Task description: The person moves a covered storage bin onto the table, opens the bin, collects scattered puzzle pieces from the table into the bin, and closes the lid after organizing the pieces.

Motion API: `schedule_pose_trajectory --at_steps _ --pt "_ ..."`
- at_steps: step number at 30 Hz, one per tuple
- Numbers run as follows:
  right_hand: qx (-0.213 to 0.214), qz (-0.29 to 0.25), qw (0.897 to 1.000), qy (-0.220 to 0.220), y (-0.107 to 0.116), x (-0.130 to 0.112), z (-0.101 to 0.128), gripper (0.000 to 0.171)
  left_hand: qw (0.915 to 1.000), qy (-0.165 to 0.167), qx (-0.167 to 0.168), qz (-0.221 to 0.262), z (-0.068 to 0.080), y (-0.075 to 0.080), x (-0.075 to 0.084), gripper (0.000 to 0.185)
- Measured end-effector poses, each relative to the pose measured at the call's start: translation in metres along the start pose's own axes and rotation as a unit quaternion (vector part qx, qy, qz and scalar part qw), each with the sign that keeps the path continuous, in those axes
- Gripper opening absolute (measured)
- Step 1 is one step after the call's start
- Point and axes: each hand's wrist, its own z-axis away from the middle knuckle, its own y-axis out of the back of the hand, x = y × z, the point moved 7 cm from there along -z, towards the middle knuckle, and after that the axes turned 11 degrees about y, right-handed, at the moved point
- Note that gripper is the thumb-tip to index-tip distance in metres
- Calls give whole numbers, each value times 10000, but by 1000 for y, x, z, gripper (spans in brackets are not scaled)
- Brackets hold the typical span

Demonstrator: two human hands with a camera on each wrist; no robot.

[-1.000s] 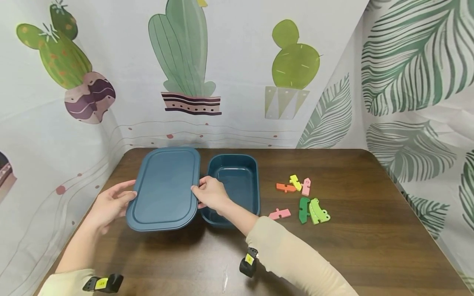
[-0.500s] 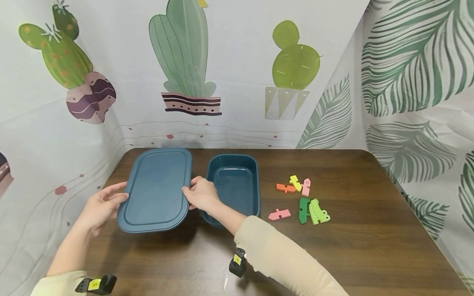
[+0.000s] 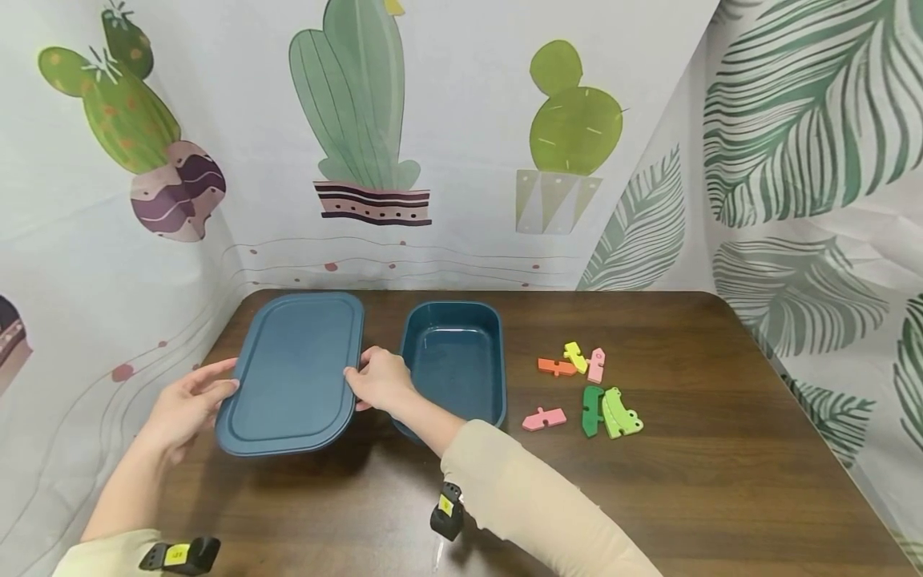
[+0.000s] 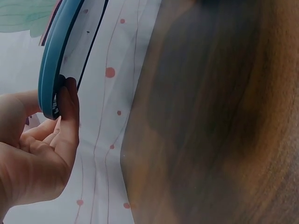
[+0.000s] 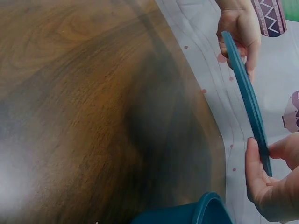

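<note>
While held off the bench [image 3: 721,449] by its two long edges, left hand [image 3: 183,405] and right hand [image 3: 378,381] each with a pinching grip, blue lid [image 3: 292,373] hangs left of the open blue box [image 3: 454,365]. Judged mid-removal; next calls for lowering flat. No readable writing; yellow wrist tags illegible.

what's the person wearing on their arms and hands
Both hands, left hand and right hand, are bare: no gloves, and no rings show. Each arm wears a long, plain beige sleeve ending short of the wrist. A small black device with a yellow label is strapped under each forearm: the left wrist unit and the right wrist unit.
</note>
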Motion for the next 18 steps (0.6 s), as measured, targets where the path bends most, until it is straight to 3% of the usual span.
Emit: schedule_pose_trajectory --at_steps 9,18 --pt "-24 183 9998 -46 -8 -6 1 34 9998 133 6 138 1 10 -9 60" --pt "82 554 9984 27 -16 -6 0 35 9995 156 102 -265 -1 13 -17 62"
